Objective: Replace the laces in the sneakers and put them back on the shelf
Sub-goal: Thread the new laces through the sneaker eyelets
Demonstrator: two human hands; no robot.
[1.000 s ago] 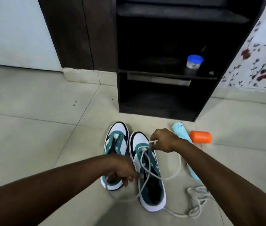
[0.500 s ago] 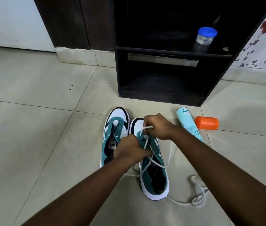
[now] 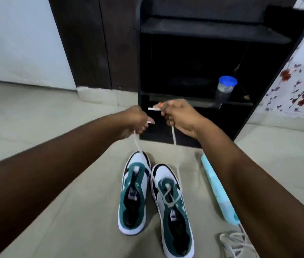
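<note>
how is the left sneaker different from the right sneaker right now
The right sneaker has a white lace threaded through its front eyelets, both ends pulled up by the left hand and right hand; the left sneaker shows no lace. The right sneaker lies nearer the camera. Both are teal, white and black, toes toward the shelf.

The right forearm hid the near end of the pale blue can (image 3: pixel 217 190) at four o'clock and much of the spare lace (image 3: pixel 230 241), whose coil the bottom edge also cut. The right sneaker (image 3: pixel 173 211) lost its heel at six o'clock. The shelf unit (image 3: pixel 212 30) ran off at twelve. The jar (image 3: pixel 226 86) held something too blurred to tell.
</note>
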